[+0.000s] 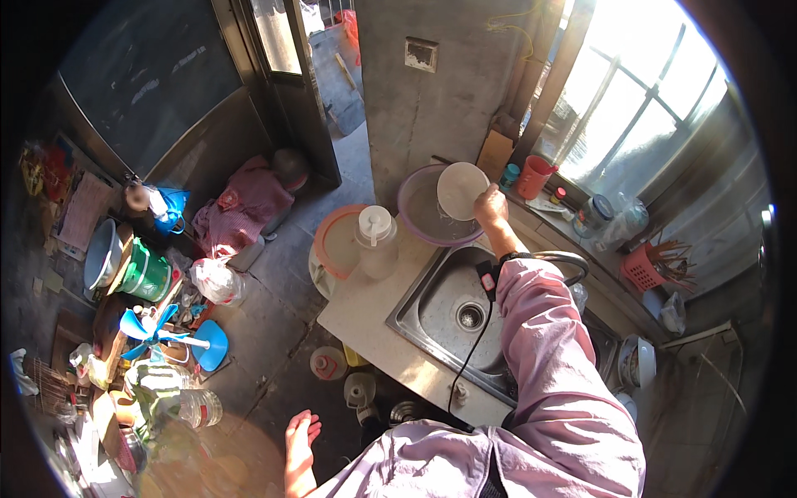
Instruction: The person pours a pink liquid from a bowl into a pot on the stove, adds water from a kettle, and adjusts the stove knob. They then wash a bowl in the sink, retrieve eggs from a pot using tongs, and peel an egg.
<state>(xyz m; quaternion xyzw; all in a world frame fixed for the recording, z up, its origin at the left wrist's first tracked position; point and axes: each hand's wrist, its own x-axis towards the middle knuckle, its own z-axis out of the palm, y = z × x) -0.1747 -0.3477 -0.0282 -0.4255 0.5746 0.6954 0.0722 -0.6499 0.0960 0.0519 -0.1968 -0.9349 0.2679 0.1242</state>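
My right hand (491, 206) grips the rim of a white bowl (463, 187), which is tilted over a purple-rimmed basin (416, 215) holding water. Water seems to run off the bowl's lower edge. The basin stands at the far corner of the counter (367, 311), beside the stainless steel sink (439, 299). Down by my body my left hand (301, 431) hangs in the air over the floor, its fingers loosely apart and holding nothing. A clear plastic jug with a white lid (377, 246) and an orange-rimmed basin (330, 243) are left of the purple basin.
A curved faucet (563, 261) arches beside my right forearm, and a black cable (471, 358) crosses the sink. Along the windowsill are a red cup (534, 176), a glass jar (593, 216) and a pink basket of chopsticks (647, 267). A blue fan (152, 333) stands among clutter on the left.
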